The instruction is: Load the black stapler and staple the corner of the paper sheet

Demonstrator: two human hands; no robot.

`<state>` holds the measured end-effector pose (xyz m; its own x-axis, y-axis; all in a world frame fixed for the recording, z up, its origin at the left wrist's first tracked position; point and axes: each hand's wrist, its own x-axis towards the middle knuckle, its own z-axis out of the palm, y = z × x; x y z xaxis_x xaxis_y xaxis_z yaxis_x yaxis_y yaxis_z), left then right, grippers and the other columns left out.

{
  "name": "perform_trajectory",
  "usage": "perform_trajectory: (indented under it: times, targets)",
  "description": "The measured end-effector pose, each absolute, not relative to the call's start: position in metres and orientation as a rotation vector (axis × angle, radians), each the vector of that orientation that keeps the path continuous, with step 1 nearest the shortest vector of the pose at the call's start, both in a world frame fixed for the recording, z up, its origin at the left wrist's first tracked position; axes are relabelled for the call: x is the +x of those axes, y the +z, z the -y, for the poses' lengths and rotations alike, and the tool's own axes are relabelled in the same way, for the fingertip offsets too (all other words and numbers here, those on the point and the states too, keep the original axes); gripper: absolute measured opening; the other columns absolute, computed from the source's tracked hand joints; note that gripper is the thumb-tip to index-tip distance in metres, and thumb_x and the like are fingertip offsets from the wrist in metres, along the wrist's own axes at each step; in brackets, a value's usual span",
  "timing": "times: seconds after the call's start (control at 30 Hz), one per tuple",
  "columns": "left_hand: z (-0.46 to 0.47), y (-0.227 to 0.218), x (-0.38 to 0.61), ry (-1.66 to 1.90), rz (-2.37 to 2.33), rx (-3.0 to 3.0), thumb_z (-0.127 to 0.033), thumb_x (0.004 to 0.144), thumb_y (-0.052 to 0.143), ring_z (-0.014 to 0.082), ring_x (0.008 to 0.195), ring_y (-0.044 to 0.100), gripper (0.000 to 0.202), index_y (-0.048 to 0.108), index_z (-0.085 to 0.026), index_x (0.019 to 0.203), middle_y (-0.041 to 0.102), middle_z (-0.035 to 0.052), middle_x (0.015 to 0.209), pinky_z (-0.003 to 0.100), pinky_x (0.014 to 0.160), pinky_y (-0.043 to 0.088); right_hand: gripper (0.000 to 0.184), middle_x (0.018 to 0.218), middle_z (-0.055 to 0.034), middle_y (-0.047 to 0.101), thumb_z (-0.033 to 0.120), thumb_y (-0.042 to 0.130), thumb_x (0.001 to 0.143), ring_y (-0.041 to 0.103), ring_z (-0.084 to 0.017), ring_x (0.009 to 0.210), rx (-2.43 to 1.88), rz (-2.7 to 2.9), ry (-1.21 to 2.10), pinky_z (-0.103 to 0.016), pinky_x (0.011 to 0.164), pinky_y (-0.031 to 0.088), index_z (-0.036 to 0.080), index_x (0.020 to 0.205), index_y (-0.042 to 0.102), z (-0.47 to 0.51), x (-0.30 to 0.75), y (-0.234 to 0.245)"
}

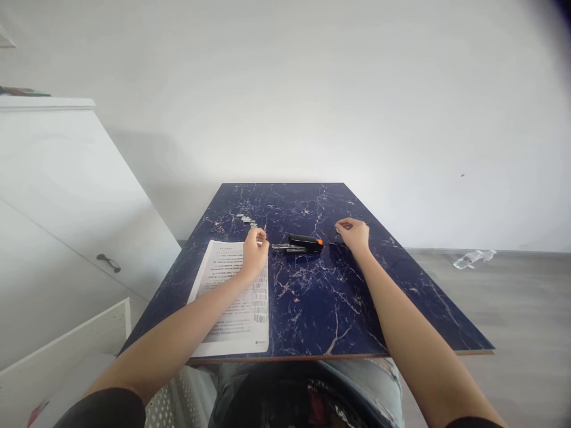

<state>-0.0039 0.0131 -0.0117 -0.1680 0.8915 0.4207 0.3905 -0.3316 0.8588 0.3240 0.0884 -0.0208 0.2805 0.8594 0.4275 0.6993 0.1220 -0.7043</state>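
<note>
My left hand is over the upper right part of a printed paper sheet, fingers curled together; what they hold, if anything, I cannot make out. Right of it lies a black stapler with an orange spot at its right end and a metal part sticking out to the left. Beyond my left hand are several small staple strips. My right hand is to the right of the stapler, apart from it, with thumb and fingertips pinched. A small dark bit shows at those fingertips, too small to name.
The blue marbled table ends at a white wall. A white cabinet with a dark handle stands at the left. On the floor at the right lies a clear plastic item.
</note>
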Motion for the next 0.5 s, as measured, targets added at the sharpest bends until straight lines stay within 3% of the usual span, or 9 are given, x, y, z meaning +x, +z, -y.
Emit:
perform_trajectory:
  times: [0.17, 0.3, 0.5]
  targets:
    - [-0.013, -0.017, -0.005, 1.438, -1.503, 1.670, -0.010, 0.080, 0.055, 0.0173, 0.084, 0.062, 0.014, 0.053, -0.021, 0.089, 0.062, 0.0020, 0.090, 0.031, 0.079, 0.047, 0.040, 0.096, -0.0061, 0.074, 0.053, 0.071, 0.080, 0.064, -0.020, 0.079, -1.214, 1.955, 0.588, -0.033, 0.075, 0.051, 0.021, 0.103, 0.076, -0.074, 0.297, -0.005]
    - [-0.012, -0.017, -0.004, 1.403, -1.467, 1.653, -0.012, 0.080, 0.058, 0.0171, 0.082, 0.064, 0.014, 0.052, -0.021, 0.089, 0.062, 0.0020, 0.091, 0.032, 0.079, 0.048, 0.043, 0.102, -0.0057, 0.072, 0.053, 0.076, 0.076, 0.064, -0.021, 0.085, -1.117, 2.151, 0.667, -0.034, 0.079, 0.050, 0.021, 0.105, 0.073, -0.065, 0.281, -0.003]
    - [-0.011, -0.017, -0.005, 1.413, -1.491, 1.647, -0.016, 0.081, 0.059, 0.0185, 0.085, 0.065, 0.012, 0.053, -0.022, 0.089, 0.062, 0.0027, 0.093, 0.032, 0.077, 0.049, 0.037, 0.102, -0.0052, 0.072, 0.046, 0.077, 0.077, 0.066, -0.023, 0.090, -1.062, 2.148, 0.526, -0.035, 0.077, 0.049, 0.022, 0.104, 0.070, -0.059, 0.266, -0.005]
